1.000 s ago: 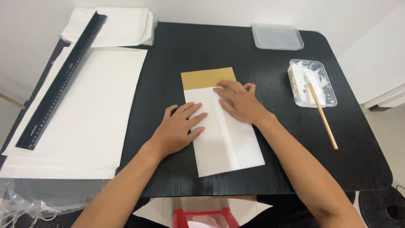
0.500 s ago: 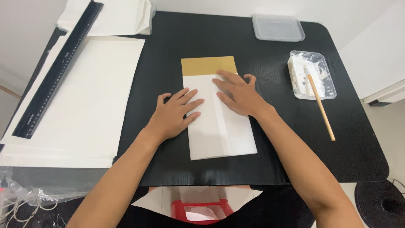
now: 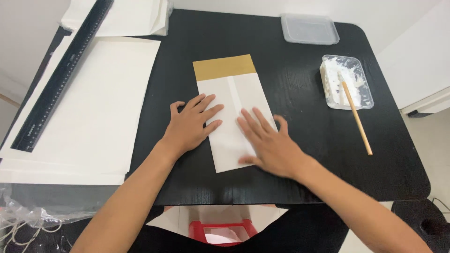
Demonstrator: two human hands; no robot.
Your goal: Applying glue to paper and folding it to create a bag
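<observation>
Black table (image 3: 300,154) carries large white sheets (image 3: 89,107) at left under a long black ruler (image 3: 61,77). At centre lies a folded white paper (image 3: 234,96) with a tan top band; left hand (image 3: 190,126) and right hand (image 3: 269,145) press it flat, fingers spread, gripping nothing.

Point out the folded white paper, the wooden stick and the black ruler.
folded white paper (image 3: 229,100): head view, upper middle beside the seam.
wooden stick (image 3: 360,124): head view, mid-shaft.
black ruler (image 3: 61,77): head view, middle of its length.
</observation>
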